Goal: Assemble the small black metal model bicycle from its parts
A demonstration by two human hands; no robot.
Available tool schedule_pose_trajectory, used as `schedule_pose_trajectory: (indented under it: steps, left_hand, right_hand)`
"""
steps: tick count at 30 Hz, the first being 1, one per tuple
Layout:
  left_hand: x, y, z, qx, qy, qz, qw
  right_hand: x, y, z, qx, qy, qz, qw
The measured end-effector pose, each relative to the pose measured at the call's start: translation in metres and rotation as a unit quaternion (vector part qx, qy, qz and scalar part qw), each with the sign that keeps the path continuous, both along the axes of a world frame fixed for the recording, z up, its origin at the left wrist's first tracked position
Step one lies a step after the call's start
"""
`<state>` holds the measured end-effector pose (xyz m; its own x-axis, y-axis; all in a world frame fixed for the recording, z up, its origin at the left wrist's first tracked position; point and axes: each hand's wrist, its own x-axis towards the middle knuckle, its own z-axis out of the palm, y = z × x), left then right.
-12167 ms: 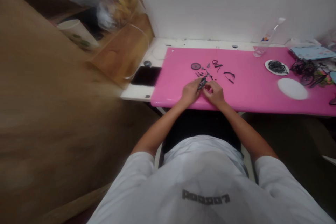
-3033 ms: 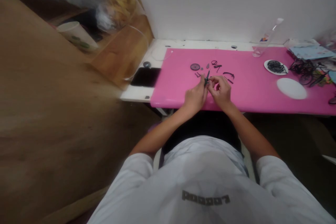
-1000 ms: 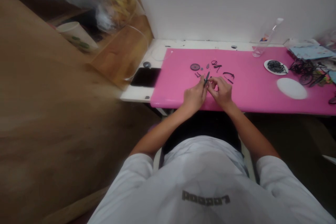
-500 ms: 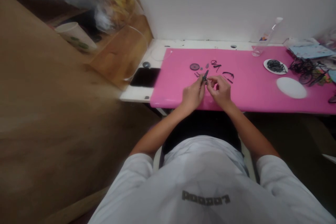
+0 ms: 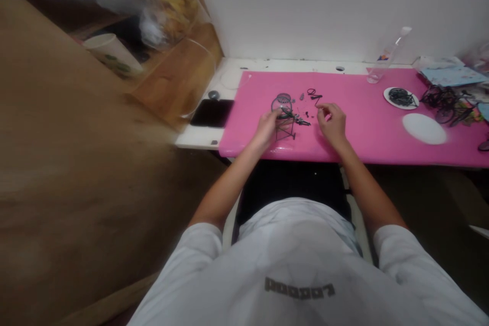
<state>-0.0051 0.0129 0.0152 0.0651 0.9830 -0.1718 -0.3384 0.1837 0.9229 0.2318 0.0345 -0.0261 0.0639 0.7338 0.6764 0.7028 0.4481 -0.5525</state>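
My left hand (image 5: pixel 267 130) is closed on a partly assembled black miniature bicycle (image 5: pixel 287 130), holding it by the wheel end just above the pink mat. Its thin frame and one spoked wheel show; the fingers cover part of it. To the right, apart from the bicycle, my right hand (image 5: pixel 333 123) hovers with thumb and fingertips pinched together. What they hold, if anything, is too small to make out. Just beyond those fingertips lie thin black bicycle parts (image 5: pixel 315 96). A loose wheel (image 5: pixel 283 97) sits behind the bicycle, partly overlapped by it, with small dark pieces (image 5: pixel 301 96) nearby.
The pink mat (image 5: pixel 362 132) covers the white table. At right are a plate of black parts (image 5: pixel 413 100), a white oval lid or plate (image 5: pixel 424 128), several miniature bicycles (image 5: pixel 445 104) and a clear bottle (image 5: pixel 387 58). A black phone (image 5: pixel 212 113) lies left.
My hands have moved apart, the left slightly left and the right to the right. The bicycle in my left hand has turned, so its frame and wheel now show side-on.
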Motion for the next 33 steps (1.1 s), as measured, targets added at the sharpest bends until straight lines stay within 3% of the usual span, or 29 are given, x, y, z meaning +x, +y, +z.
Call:
schedule_pose_trajectory:
  steps: [7, 16, 21, 28, 33]
  left_hand:
    - [-0.004, 0.012, -0.01, 0.001, 0.024, 0.033, 0.999]
    - [-0.006, 0.02, -0.037, 0.146, 0.122, 0.089, 0.978]
    - [-0.013, 0.034, -0.046, 0.113, 0.1, 0.098, 0.984]
    - [-0.051, 0.06, -0.067, 0.026, 0.041, 0.051, 0.998]
    - [-0.058, 0.07, -0.079, 0.045, -0.015, 0.074, 0.996]
  right_hand:
    - [0.022, 0.016, -0.026, -0.084, -0.08, -0.036, 0.993]
    - [0.027, 0.023, -0.045, -0.123, -0.162, 0.046, 0.978]
    - [0.03, 0.025, -0.052, -0.141, -0.187, 0.082, 0.969]
    - [0.028, 0.026, -0.052, -0.14, -0.194, 0.077, 0.968]
    - [0.028, 0.026, -0.053, -0.138, -0.188, 0.072, 0.97]
